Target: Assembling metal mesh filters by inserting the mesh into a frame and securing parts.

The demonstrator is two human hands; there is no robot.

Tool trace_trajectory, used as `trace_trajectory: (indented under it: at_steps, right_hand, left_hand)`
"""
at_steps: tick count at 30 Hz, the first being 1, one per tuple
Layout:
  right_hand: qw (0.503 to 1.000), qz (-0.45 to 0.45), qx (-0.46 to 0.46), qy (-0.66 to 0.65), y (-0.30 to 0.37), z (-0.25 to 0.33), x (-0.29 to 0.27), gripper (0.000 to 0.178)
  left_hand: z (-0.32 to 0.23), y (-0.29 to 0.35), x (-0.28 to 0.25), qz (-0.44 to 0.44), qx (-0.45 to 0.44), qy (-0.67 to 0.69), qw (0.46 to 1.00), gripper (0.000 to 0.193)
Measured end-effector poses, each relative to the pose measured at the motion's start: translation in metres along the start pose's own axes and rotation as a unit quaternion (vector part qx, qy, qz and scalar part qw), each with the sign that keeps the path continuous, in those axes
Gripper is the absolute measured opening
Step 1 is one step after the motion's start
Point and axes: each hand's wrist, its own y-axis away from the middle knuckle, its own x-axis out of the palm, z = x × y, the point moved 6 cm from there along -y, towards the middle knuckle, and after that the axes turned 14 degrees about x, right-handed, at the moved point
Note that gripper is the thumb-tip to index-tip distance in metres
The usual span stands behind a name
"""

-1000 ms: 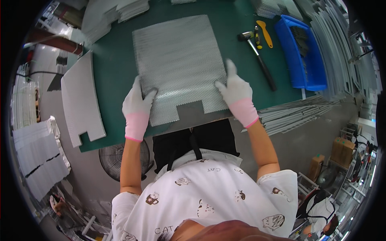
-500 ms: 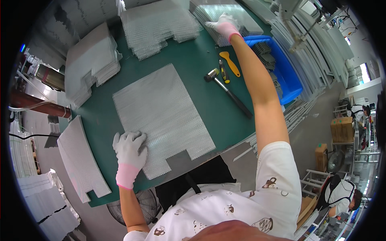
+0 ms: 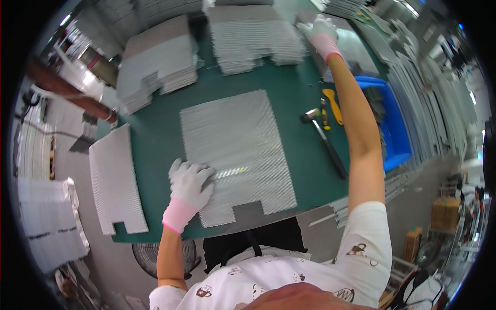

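Both my hands wear pale gloves with pink cuffs. My left hand (image 3: 190,187) lies open at the left edge of a silvery mesh sheet (image 3: 235,150), which is flat in front of me with a notch in its near edge. Stretched far forward and right, my right hand (image 3: 321,35) rests open on a stack of shiny sheets (image 3: 356,49), thumb apart from the fingers; no sheet is visibly gripped or lifted. Near my right forearm lie a black-handled hammer (image 3: 328,144), a small yellow-and-black cutting tool (image 3: 324,113) and a yellow scraper (image 3: 333,106).
The green table (image 3: 155,155) carries two stacks of notched mesh sheets, one at far left (image 3: 157,59), one at far middle (image 3: 253,39). Another notched sheet (image 3: 116,181) lies at the left edge. A blue bin (image 3: 398,139) holds grey pieces. A fan (image 3: 163,257) stands below the table.
The view has swung, so the table and everything on it sit further right in the picture. My left hand stays on the sheet's left edge, and my right hand remains at the far-right stack.
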Motion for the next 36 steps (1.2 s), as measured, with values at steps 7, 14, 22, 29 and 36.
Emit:
trace_trajectory:
  at_steps: [7, 14, 22, 29, 36]
  right_hand:
    - [0.841, 0.358, -0.154, -0.376, 0.171, 0.222, 0.023, 0.05]
    - [0.97, 0.202, -0.131, -0.013, 0.206, 0.283, 0.036, 0.039]
    - [0.945, 0.304, -0.12, 0.015, 0.213, 0.31, 0.047, 0.031]
    - [0.948, 0.313, -0.048, -0.026, 0.195, 0.302, 0.067, 0.047]
    - [0.976, 0.206, -0.044, -0.051, 0.183, 0.301, 0.043, 0.045]
  left_hand:
    - [0.007, 0.007, 0.006, -0.025, -0.008, -0.028, 0.999, 0.013]
    - [0.004, 0.0, 0.013, -0.02, -0.001, -0.023, 1.0, 0.011]
    - [0.011, 0.01, 0.013, -0.015, -0.002, -0.025, 1.0, 0.011]
    - [0.01, 0.007, 0.015, -0.028, 0.005, -0.018, 0.999, 0.012]
    - [0.009, 0.008, 0.015, -0.034, 0.01, -0.027, 0.999, 0.012]
